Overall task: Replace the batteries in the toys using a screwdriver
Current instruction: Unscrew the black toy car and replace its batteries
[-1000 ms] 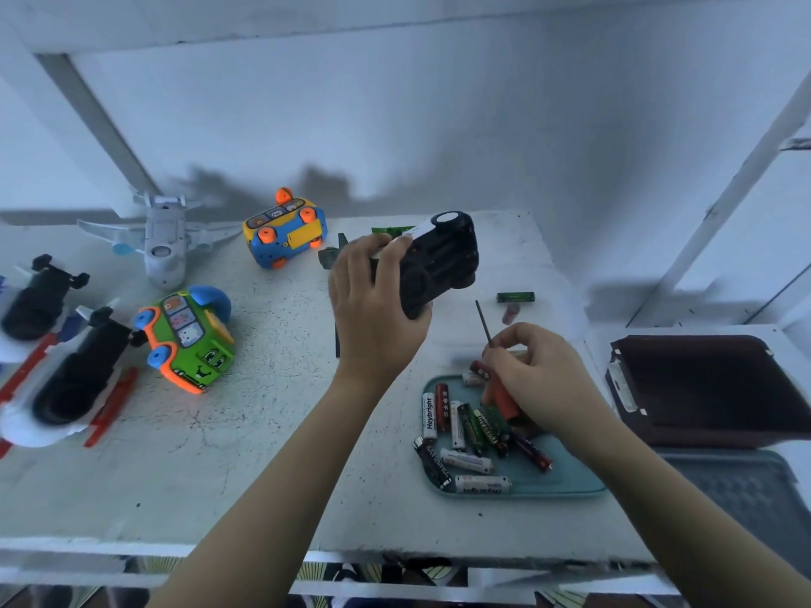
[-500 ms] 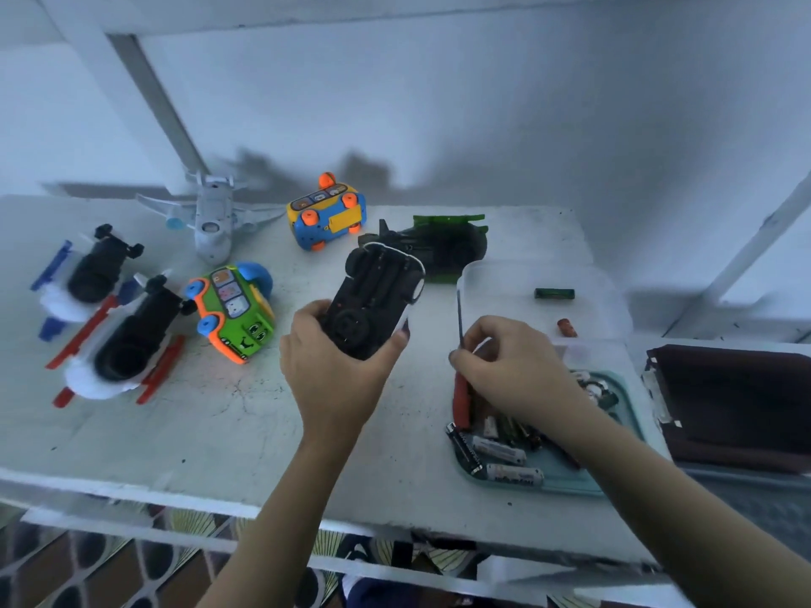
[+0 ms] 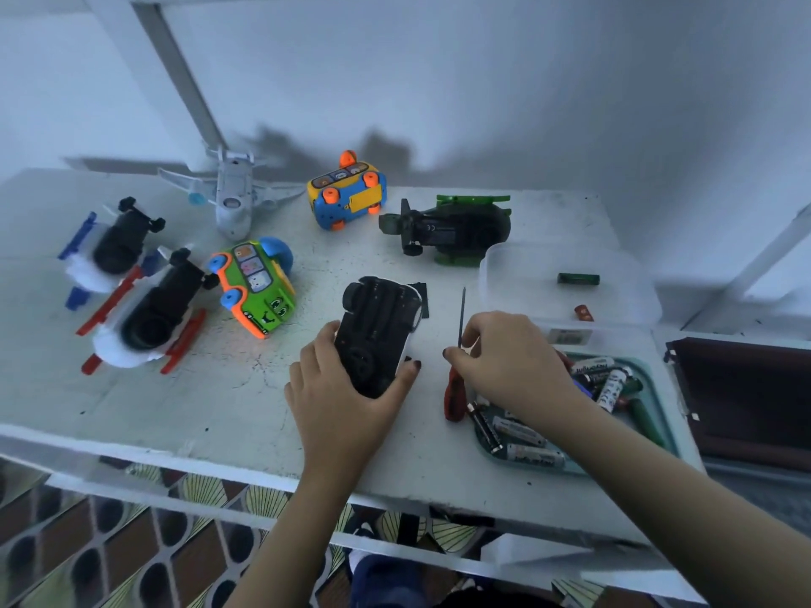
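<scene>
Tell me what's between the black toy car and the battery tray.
The red-handled screwdriver, pinched by the right hand, in the head view.

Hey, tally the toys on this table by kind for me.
Toy aircraft: 4 (white jet, green one, two upturned white ones)
Toy buses: 2 (yellow-blue, green-orange)
Toy car: 1, in the left hand
Total: 7

The black toy car (image 3: 377,335) lay underside up on the table (image 3: 219,410), middle near. Just right of it, the red-handled screwdriver (image 3: 454,388) pointed its shaft far, seemingly lifted. Batteries (image 3: 526,436) lay jumbled in the teal tray (image 3: 648,365), near right.
</scene>
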A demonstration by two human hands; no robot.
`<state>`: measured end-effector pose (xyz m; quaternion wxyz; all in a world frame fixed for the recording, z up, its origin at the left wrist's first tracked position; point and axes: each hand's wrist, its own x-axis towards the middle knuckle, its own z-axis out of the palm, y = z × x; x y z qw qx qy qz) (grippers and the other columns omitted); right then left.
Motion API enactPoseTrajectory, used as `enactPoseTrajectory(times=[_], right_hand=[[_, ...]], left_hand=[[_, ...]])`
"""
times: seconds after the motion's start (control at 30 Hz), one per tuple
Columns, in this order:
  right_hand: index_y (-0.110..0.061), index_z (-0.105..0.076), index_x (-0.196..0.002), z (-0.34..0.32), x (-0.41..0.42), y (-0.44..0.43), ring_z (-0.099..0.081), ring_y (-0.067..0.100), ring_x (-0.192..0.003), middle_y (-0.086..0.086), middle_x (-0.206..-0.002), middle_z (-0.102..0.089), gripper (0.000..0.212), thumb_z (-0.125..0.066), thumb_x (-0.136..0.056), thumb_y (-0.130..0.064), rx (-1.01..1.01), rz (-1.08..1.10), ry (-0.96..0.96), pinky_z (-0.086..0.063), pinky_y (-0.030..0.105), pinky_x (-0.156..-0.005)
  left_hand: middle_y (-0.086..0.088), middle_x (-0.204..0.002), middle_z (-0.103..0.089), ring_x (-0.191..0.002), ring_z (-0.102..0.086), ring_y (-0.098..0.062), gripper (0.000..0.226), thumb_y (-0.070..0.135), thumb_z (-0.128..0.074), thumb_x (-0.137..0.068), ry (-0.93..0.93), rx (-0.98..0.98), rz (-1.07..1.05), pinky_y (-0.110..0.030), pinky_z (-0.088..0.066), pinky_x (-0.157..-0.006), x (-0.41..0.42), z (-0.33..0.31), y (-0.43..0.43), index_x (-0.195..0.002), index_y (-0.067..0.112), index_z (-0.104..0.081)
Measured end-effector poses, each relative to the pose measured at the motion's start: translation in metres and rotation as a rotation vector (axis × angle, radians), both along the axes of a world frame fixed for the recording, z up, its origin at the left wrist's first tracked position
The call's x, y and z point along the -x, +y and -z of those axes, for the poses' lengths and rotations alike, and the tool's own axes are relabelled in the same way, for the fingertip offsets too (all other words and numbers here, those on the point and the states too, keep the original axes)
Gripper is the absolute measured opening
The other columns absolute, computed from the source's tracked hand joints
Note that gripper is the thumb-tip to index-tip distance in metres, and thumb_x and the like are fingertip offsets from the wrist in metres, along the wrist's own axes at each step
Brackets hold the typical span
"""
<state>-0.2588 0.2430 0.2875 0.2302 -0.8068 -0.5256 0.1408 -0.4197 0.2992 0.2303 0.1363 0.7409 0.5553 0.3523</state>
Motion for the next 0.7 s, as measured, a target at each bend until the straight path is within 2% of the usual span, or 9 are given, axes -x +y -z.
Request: enactPoseTrajectory(times=[0.13,0.27,0.33,0.43,0.5,0.6,0.7], right_hand=[[-0.013,-0.058,-0.088,-0.008,-0.002,-0.01,-0.057,0.017,-0.081,0.0,-0.082,-0.061,0.025,-0.055,-0.09,-0.037,0.04,-0.071,-0.046,-0.05,0.034,-0.072],[-0.014,-0.054,-0.085,-0.017,0.002,-0.024,-0.05,0.014,-0.076,-0.001,-0.082,-0.055,0.036,-0.059,-0.086,-0.049,0.294,-0.211,-0.161,-0.048,0.033,-0.072],[-0.014,-0.051,-0.084,-0.015,0.004,-0.028,-0.05,0.015,-0.079,-0.001,-0.085,-0.053,0.04,-0.065,-0.081,-0.052,0.369,-0.241,-0.153,-0.049,0.035,-0.075],[-0.013,-0.052,-0.085,-0.01,0.005,-0.027,-0.054,0.018,-0.084,0.001,-0.09,-0.055,0.034,-0.07,-0.08,-0.041,0.367,-0.22,-0.077,-0.05,0.038,-0.078],[-0.008,-0.057,-0.088,-0.009,0.005,-0.025,-0.057,0.02,-0.085,0.005,-0.091,-0.06,0.025,-0.066,-0.081,-0.03,0.339,-0.194,-0.069,-0.051,0.04,-0.078],[-0.001,-0.062,-0.091,-0.01,0.002,-0.022,-0.062,0.024,-0.085,0.012,-0.088,-0.065,0.025,-0.061,-0.077,-0.022,0.278,-0.168,-0.05,-0.053,0.04,-0.074],[-0.015,-0.061,-0.088,-0.016,-0.002,-0.02,-0.062,0.012,-0.07,-0.001,-0.074,-0.066,0.01,-0.061,-0.078,-0.02,0.164,-0.166,0.079,-0.053,0.031,-0.066]], left_hand=[[-0.007,-0.117,-0.059,-0.103,-0.053,-0.025,0.086,0.071,-0.044,-0.072,-0.04,0.023,0.09,-0.032,-0.031,-0.086,0.006,-0.002,0.004,-0.136,0.013,-0.048],[0.0,-0.114,-0.056,-0.101,-0.043,-0.008,0.085,0.067,-0.048,-0.072,-0.083,0.063,0.179,-0.029,-0.034,-0.085,0.011,-0.001,0.009,-0.139,0.014,-0.045],[0.006,-0.111,-0.05,-0.102,-0.04,-0.005,0.085,0.066,-0.05,-0.071,-0.113,0.087,0.211,-0.026,-0.034,-0.085,0.01,-0.002,0.01,-0.138,0.014,-0.045],[0.008,-0.11,-0.047,-0.102,-0.042,-0.006,0.085,0.066,-0.052,-0.07,-0.126,0.103,0.254,-0.022,-0.034,-0.085,0.007,-0.003,0.012,-0.136,0.014,-0.045],[0.008,-0.11,-0.047,-0.102,-0.043,-0.005,0.084,0.066,-0.053,-0.07,-0.119,0.107,0.28,-0.021,-0.035,-0.084,0.004,-0.002,0.013,-0.136,0.014,-0.045],[0.008,-0.111,-0.048,-0.103,-0.045,-0.006,0.084,0.066,-0.054,-0.07,-0.114,0.106,0.308,-0.024,-0.038,-0.085,0.001,-0.001,0.015,-0.136,0.015,-0.044],[0.007,-0.112,-0.049,-0.102,-0.045,-0.006,0.084,0.067,-0.054,-0.072,-0.096,0.089,0.338,-0.025,-0.038,-0.084,-0.001,-0.001,0.015,-0.137,0.014,-0.044]])
